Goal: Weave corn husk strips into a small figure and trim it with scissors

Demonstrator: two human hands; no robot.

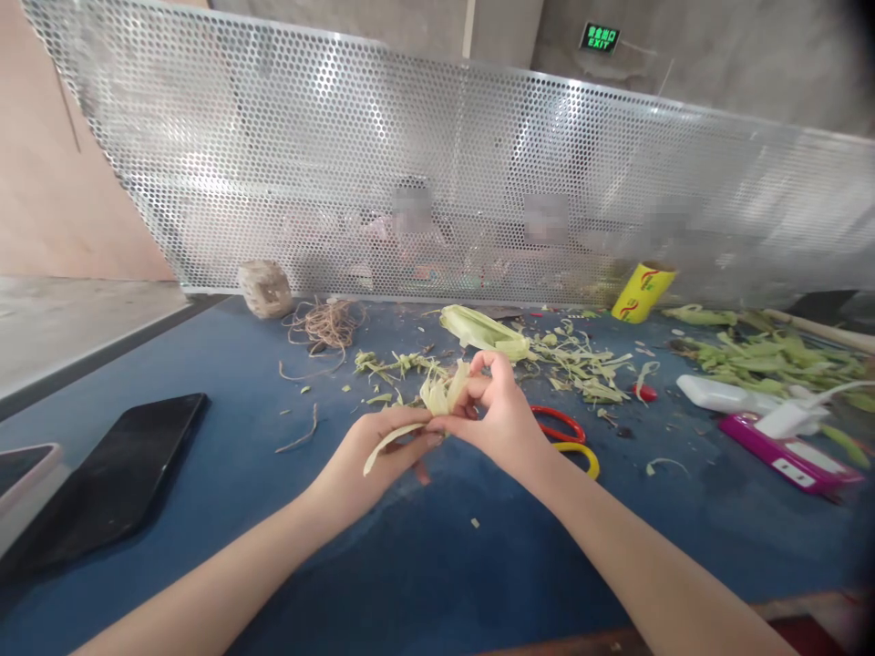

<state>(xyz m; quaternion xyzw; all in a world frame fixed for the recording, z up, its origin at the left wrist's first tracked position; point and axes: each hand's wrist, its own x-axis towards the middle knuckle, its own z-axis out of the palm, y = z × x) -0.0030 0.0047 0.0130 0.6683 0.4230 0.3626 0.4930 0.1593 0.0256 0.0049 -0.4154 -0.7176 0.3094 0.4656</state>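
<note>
The left hand (373,456) and right hand (502,415) are together, fingertips pinching a pale green, ribbon-like husk strip (444,392) between them, its loose tail angling towards eight o'clock over the left. On the blue worktop (437,565), a larger light-green leafy husk bundle (484,333) lies at one o'clock, nearer the right hand, long axis running ten to four.

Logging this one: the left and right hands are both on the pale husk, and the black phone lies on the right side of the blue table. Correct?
Not the phone: the head view shows the black phone on the left side of the blue table. The left hand and right hand are both on the pale husk.
</note>
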